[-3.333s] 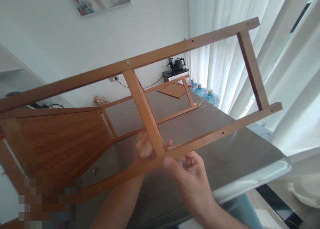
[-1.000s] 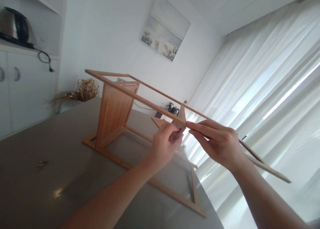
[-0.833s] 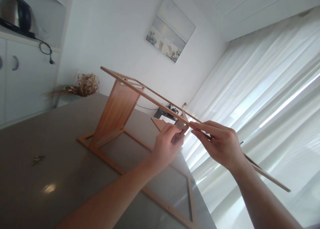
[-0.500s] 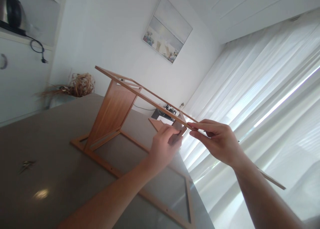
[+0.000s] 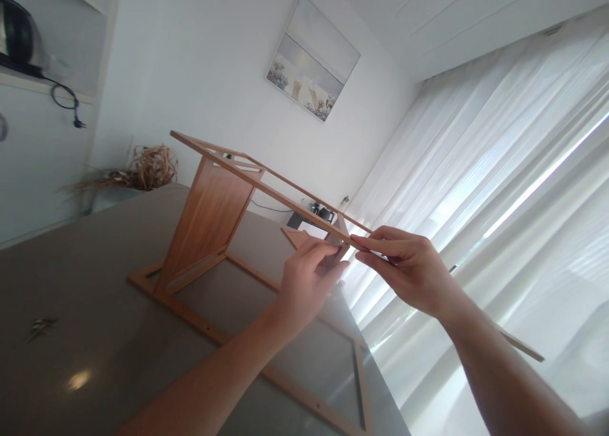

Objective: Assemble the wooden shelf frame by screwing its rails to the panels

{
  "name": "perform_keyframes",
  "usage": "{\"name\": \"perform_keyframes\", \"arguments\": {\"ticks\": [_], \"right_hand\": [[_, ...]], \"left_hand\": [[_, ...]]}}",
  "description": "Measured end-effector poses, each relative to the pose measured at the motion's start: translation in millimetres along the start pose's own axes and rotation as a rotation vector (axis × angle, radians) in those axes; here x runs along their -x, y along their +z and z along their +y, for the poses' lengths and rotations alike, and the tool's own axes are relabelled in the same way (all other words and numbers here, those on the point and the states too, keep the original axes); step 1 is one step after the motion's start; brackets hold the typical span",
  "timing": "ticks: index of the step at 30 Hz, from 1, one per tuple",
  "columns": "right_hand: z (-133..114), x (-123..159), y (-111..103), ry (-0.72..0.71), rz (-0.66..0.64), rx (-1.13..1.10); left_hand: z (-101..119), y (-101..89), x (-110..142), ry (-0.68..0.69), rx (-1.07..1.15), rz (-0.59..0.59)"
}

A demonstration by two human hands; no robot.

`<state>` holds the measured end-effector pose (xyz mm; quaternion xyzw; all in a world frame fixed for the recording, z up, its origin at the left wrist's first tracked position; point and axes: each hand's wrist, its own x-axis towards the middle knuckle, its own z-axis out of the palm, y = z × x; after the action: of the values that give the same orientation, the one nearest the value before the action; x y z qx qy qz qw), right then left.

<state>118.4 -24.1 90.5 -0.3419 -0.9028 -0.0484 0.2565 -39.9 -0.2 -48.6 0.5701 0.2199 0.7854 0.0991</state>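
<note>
A wooden ladder-like frame (image 5: 247,181) hangs level above the grey table (image 5: 109,334), joined at its far end to an upright wooden panel (image 5: 205,220). A second wooden frame (image 5: 266,376) lies flat on the table under it. My right hand (image 5: 409,268) is closed on the raised frame's near rail, thumb below and fingers on top. My left hand (image 5: 309,282) is pinched at the frame's crossbar just left of it; what its fingertips hold is too small to make out.
A few small metal fittings (image 5: 40,325) lie on the table at the left. A dry straw bundle (image 5: 143,168) sits at the table's far edge. White curtains (image 5: 499,188) fill the right side. A loose wooden board (image 5: 297,236) lies far back. A dark kettle (image 5: 16,36) stands top left.
Since 3.3 s ago the view has swung from above the frame to level with it. Over the last second both hands stay at the same joint, with only slight drift.
</note>
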Motion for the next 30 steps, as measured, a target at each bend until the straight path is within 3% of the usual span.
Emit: {"name": "perform_keyframes", "arguments": {"ticks": [4, 7, 10, 18, 25, 30], "right_hand": [[0.4, -1.2, -2.1, -0.012, -0.018, 0.031], [-3.1, -3.8, -5.8, 0.006, -0.015, 0.079], [-7.0, -8.6, -11.1, 0.007, -0.019, 0.112], [6.0, -23.2, -12.5, 0.251, -0.120, -0.169], [4.6, -21.3, -13.6, 0.133, -0.040, -0.022], [5.1, -24.4, -13.4, 0.249, -0.076, -0.171]], "left_hand": [[-1.5, 3.9, 7.9, -0.107, -0.046, -0.011], [-10.4, 5.8, 24.1, -0.276, -0.193, -0.058], [-21.4, 2.5, 43.6, -0.350, -0.294, -0.134], [-34.9, -2.7, 65.1, -0.309, -0.466, -0.213], [-38.1, 3.7, 63.7, -0.288, -0.467, -0.207], [-40.5, 3.7, 64.4, -0.269, -0.445, -0.195]]}}
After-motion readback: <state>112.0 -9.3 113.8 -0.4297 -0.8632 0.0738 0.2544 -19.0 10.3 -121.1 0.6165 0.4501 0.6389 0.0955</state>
